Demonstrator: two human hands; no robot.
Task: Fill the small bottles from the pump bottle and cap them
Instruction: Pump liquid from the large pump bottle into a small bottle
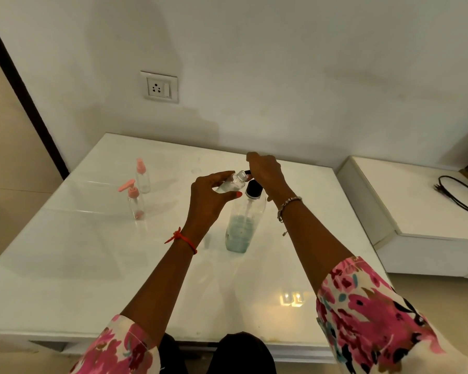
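Our left hand (211,195) grips the small bottle (234,182), probably light and slippery, best held by its body, tilted mouth-to-spout above the table (92,252), while our right hand (265,171) seems to clasp the standing pump bottle (242,225) by its head.

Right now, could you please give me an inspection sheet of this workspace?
Surface: glossy white table, with a light reflection near the front edge.
Job's things: pump bottle upright, greenish liquid low; small clear bottle uncapped, tilted, mouth at the nozzle; pink spray-cap bottle and pink pump-cap bottle standing capped at the left.
Clutter: nothing seen.
Grippers: left hand holds the small clear bottle; right hand curls over the pump head.
Cables: black cable lies on the side unit.
Surroundings: white wall, wall socket.
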